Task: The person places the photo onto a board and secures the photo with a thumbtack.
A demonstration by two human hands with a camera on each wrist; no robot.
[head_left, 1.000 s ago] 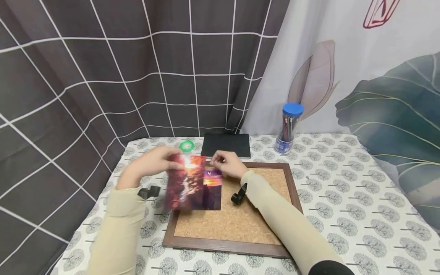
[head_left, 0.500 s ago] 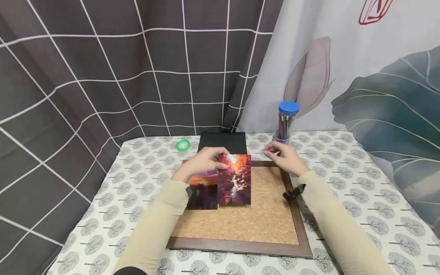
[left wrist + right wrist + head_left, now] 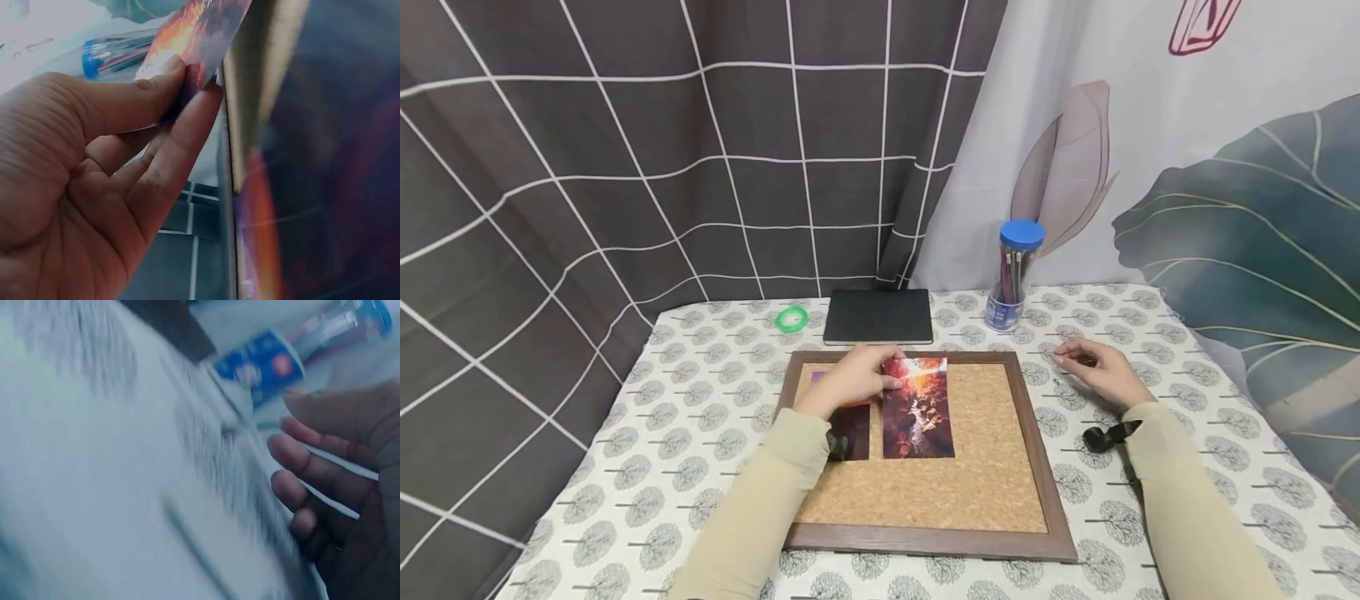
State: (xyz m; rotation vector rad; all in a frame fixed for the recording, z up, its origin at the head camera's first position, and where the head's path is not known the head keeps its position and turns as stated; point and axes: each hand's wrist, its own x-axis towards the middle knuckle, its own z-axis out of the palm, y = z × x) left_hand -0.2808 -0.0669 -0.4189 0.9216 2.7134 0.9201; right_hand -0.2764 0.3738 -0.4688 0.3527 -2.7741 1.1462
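Observation:
My left hand [image 3: 854, 380] pinches the upper left corner of a red and orange photo print [image 3: 917, 417] between thumb and fingers. The print hangs over the cork board [image 3: 940, 500]; whether its lower edge touches the cork, I cannot tell. In the left wrist view the thumb lies on the picture side of the print [image 3: 203, 37]. A second print [image 3: 859, 433], a dark sunset scene, lies on the board's left part, partly hidden by my left hand and wrist. Right of the board, my right hand [image 3: 1103, 372] hovers above the tablecloth, fingers loosely bent, holding nothing visible.
Behind the board lie a black notebook [image 3: 878, 317] and a green tape ring [image 3: 792, 318]. A clear jar of pencils with a blue lid [image 3: 1015, 275] stands at the back right. Tree-patterned cloth [image 3: 647, 467] covers the table; curtains hang behind.
My left hand has carried the red print rightward, past the sunset print, then lowered it toward the cork. My right hand has moved off the board to the right.

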